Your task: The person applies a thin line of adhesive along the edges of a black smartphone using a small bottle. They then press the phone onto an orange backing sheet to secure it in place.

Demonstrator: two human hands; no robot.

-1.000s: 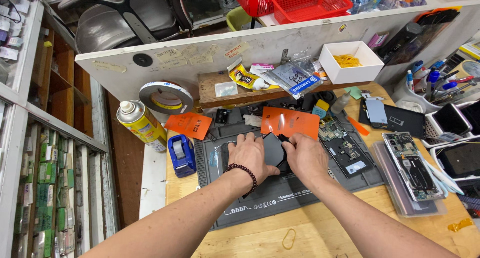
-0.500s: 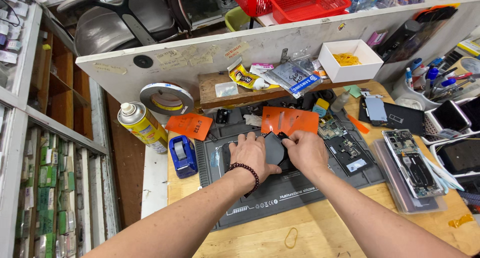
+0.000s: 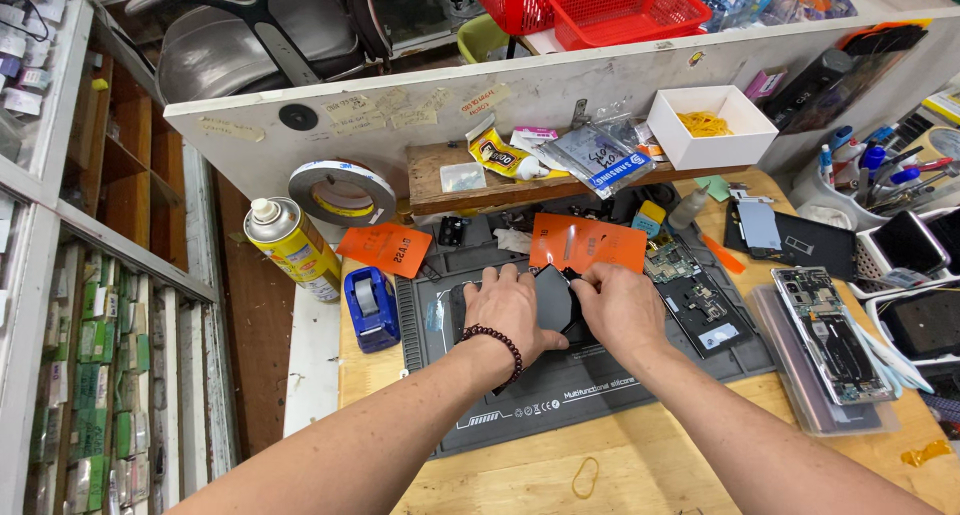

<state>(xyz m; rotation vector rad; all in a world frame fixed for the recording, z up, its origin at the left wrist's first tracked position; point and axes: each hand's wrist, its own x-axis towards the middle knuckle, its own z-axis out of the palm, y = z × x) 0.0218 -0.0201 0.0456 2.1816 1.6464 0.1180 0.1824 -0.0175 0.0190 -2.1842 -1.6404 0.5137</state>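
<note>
A dark flat phone part [image 3: 553, 297] lies on a grey silicone work mat [image 3: 590, 390] on the wooden bench. My left hand [image 3: 510, 310], with a dark bead bracelet on the wrist, presses on its left side. My right hand [image 3: 620, 305] grips its right edge, fingertips at the top corner. An orange film sheet [image 3: 585, 243] lies just behind the hands. How the part sits under the palms is hidden.
A blue tape dispenser [image 3: 370, 305], yellow spray can [image 3: 290, 247] and tape roll [image 3: 342, 193] stand left. Opened phones [image 3: 830, 330] and a circuit board [image 3: 700, 295] lie right. A white box [image 3: 712, 127] sits on the wooden shelf. A rubber band [image 3: 585, 477] lies near the front.
Both hands stay on the dark part; the fingers have shifted slightly along its top edge. Nothing else has moved.
</note>
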